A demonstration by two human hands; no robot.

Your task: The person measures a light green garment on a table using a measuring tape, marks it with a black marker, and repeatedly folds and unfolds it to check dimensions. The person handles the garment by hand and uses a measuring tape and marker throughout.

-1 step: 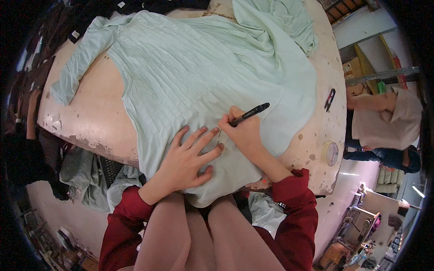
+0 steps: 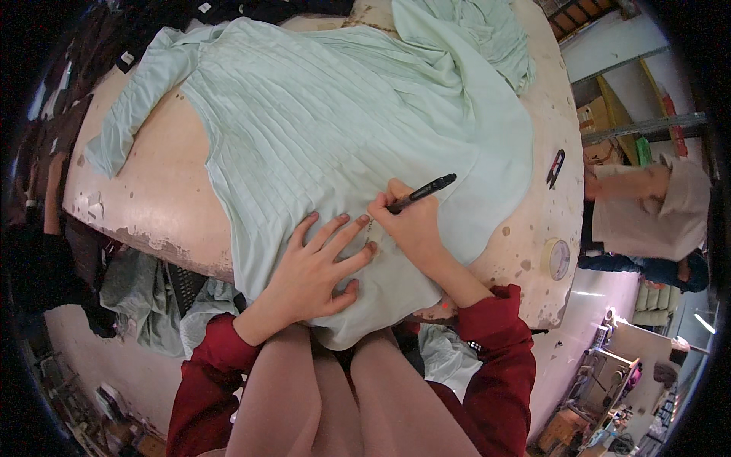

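The pen tip is hidden behind the right hand, so where it meets the pale green garment cannot be told. The garment covers much of the table, and its top runs past the upper edge. The small dark tool is too small to identify. A person at right is cut off by the rim.

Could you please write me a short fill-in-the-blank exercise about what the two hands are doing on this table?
1. The right hand grips a black ____.
2. The left hand lies flat, fingers spread, on the pale ____ pleated garment.
3. A roll of tape lies near the table's ____ edge.

Missing words: pen; green; right
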